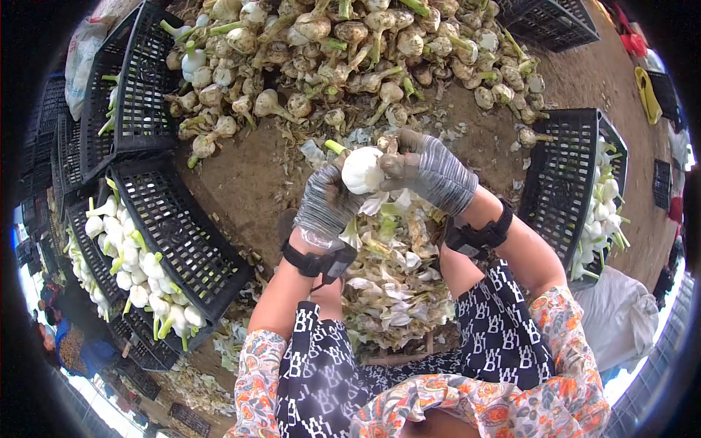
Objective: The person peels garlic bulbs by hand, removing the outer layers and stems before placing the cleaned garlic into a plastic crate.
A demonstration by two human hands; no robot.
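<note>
A white garlic bulb with a short green stem is held up in front of me, between both hands. My left hand, in a grey striped glove with dirty fingertips, is closed around its lower left side. In a matching glove, my right hand pinches the bulb's right side with thumb and fingers, where some brown outer skin shows. Below the hands, a heap of peeled garlic skins lies between my knees. Beyond them spreads a big pile of unpeeled, soil-stained garlic.
Black plastic crates holding clean white garlic stand on the left and right. Another black crate sits at the far right. A white sack lies by my right side. Scraps of skin litter the dirt floor.
</note>
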